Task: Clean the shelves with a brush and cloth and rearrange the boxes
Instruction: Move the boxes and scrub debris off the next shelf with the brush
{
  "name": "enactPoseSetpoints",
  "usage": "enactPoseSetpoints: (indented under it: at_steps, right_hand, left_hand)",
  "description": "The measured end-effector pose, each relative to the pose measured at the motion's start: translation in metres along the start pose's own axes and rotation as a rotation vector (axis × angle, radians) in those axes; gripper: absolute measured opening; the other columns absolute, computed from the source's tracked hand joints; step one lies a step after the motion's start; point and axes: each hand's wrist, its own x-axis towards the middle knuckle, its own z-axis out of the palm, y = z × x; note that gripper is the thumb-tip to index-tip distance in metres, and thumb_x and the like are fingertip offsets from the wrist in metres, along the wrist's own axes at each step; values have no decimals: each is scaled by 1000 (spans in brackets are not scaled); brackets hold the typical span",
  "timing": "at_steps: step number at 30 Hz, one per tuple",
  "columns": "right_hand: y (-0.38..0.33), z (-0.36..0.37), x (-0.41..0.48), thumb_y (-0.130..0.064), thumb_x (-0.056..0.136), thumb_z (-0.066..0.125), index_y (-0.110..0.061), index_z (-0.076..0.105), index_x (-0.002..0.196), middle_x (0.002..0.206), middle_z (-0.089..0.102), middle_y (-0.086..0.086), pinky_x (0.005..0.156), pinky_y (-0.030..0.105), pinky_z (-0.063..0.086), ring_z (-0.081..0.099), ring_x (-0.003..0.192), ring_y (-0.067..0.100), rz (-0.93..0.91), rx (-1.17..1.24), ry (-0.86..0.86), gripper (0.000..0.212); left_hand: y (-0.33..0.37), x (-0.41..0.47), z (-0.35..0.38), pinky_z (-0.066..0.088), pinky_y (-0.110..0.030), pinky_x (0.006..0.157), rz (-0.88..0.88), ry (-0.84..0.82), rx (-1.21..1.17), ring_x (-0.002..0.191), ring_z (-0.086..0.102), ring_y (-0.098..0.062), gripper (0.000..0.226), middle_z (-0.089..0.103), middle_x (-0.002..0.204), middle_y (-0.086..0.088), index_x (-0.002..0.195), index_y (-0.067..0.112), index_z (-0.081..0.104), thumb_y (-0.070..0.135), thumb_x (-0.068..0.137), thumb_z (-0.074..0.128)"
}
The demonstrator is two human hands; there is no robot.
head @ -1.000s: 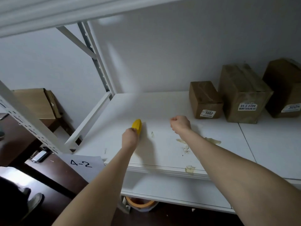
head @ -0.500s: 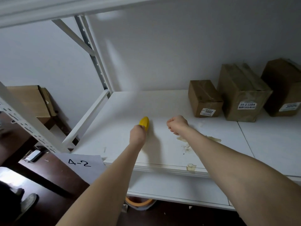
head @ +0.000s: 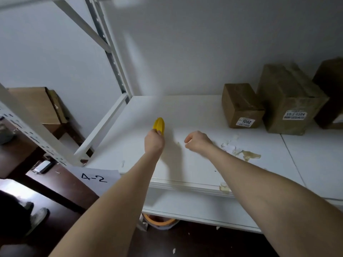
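Observation:
My left hand grips a yellow brush, whose end sticks out past my knuckles over the white shelf. My right hand hovers just to its right as a curled fist, and nothing shows inside it. Torn yellowish scraps lie on the shelf right of that fist. Three brown cardboard boxes stand at the back right: a small box labelled 1002, a taller box, and a third box cut off by the frame edge.
A perforated white upright and side rail frame the shelf's left end. A paper sign reading 4-2 hangs at the front corner. Another cardboard box sits on dark furniture at left. An orange-rimmed bucket stands under the lower shelf.
My left hand carried the brush farther onto the shelf and a little right. The right fist drifted slightly left, so the hands are closer together. The boxes stayed put.

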Motion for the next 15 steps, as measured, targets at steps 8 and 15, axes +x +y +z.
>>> enactPoseSetpoints:
  at_steps: [8, 15]
  right_hand:
    - [-3, -2, 3, -24, 85, 58, -33, 65, 111, 123, 61, 0, 86, 26, 46, 60, 108, 22, -50, -102, 43, 28]
    - [-20, 20, 18, -9, 88, 49, -34, 62, 119, 131, 57, 2, 98, 32, 47, 54, 119, 26, -131, -235, 5, 42]
  left_hand:
    - [15, 0, 16, 53, -47, 83, 0, -22, -76, 95, 61, -40, 33, 65, 101, -22, 101, -3, 60, 16, 94, 33]
    - [3, 13, 13, 53, -44, 80, -47, 0, -87, 94, 62, -39, 32, 66, 99, -22, 99, -2, 62, 15, 94, 35]
